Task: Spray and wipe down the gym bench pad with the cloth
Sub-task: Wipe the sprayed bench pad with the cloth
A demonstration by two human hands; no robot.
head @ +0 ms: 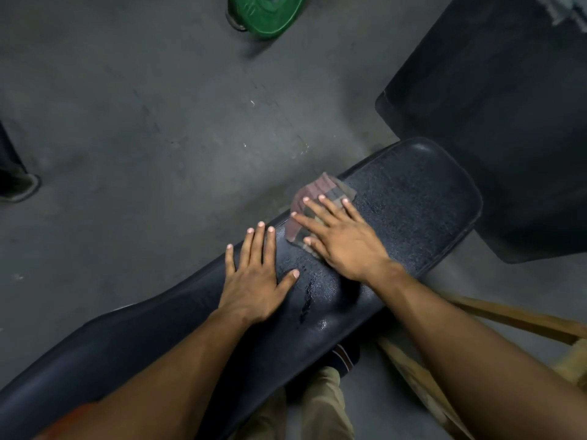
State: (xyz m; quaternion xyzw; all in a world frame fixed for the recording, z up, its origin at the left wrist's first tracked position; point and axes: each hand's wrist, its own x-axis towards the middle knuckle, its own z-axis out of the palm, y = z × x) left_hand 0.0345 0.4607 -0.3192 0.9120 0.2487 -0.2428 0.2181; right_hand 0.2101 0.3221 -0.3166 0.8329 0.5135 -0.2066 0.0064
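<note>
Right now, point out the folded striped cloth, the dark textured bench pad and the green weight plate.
Folded striped cloth (pixel 313 188): head view, exposed far corner.
Dark textured bench pad (pixel 413 201): head view, bare wide end.
Green weight plate (pixel 270 14): head view, plate face.

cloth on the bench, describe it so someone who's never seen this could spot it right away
Find the long dark bench pad running diagonally across the grey floor. Near its wide rounded end, the right hand presses flat on a small folded cloth, while the left hand rests on bare pad beside it. The cloth is the only striped thing there, in faded reddish and grey bands.
</note>
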